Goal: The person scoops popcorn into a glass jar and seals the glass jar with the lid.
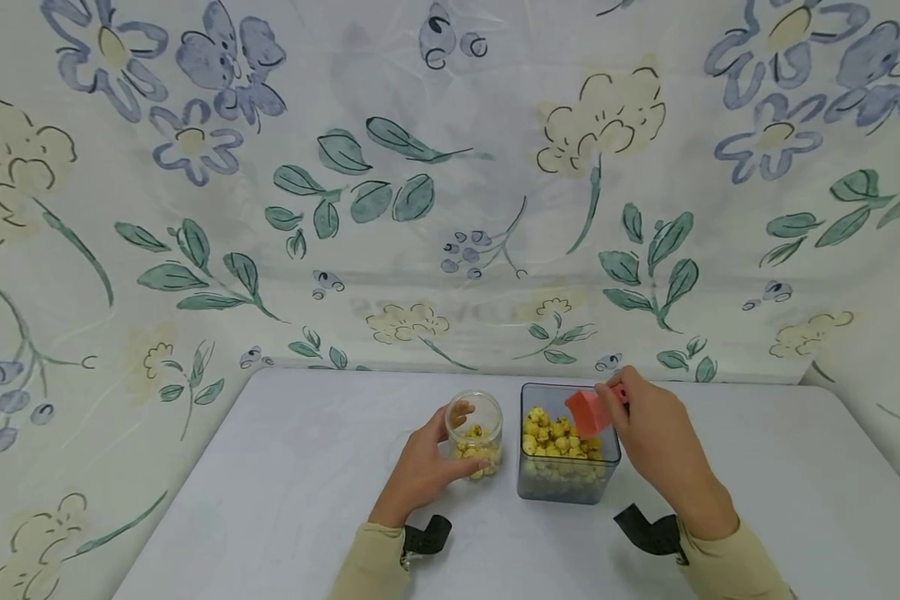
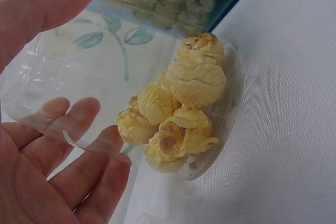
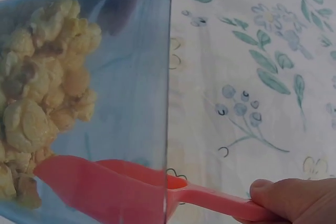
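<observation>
My left hand (image 1: 423,457) is wrapped round a clear jar (image 1: 494,412) that stands upright, thumb on the near side and fingers on the far side. Caramel-coated popcorn (image 2: 197,83) lies at the bottom of this jar. Just right of it is a clear grey-blue square container (image 1: 562,492), about half filled with more popcorn (image 1: 551,437). My right hand (image 1: 663,433) pinches the handle of a pink scoop (image 1: 588,414). The scoop's bowl is inside the container, its tip touching the popcorn in the right wrist view; whether any popcorn lies in the bowl is hidden.
Both vessels stand on a white-covered table (image 1: 300,483). A cloth printed with flowers and leaves (image 1: 435,242) hangs behind and beside the table. Black straps (image 1: 429,535) show at both wrists.
</observation>
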{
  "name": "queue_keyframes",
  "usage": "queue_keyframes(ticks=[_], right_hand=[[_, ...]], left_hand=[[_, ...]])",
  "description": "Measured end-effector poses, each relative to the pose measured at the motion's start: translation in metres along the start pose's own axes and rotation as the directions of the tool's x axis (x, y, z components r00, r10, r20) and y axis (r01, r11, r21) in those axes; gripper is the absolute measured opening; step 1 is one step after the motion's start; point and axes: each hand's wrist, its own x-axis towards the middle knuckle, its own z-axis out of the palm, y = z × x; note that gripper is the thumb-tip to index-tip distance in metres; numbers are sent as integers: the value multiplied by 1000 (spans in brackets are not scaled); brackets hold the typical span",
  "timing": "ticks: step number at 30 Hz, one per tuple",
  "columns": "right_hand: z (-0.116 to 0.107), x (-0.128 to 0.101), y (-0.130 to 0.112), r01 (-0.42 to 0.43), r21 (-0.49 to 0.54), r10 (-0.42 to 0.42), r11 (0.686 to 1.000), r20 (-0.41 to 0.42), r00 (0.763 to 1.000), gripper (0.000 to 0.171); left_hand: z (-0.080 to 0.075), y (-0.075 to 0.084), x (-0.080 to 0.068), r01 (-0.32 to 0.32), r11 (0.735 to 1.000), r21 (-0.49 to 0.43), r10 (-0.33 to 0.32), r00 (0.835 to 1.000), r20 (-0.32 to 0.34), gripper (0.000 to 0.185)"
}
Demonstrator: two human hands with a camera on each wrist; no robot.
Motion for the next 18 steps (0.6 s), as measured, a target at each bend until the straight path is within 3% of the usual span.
queue_keyframes(ticks=[10,18], right_hand=[[1,5,-4,26,-63,-22,998,64,998,18],[1,10,-1,81,-50,-76,995,90,993,16]], left_hand=[[0,-3,0,-6,1000,-6,6,1000,5,79],[0,-3,-1,-9,1000,-3,10,1000,4,79]])
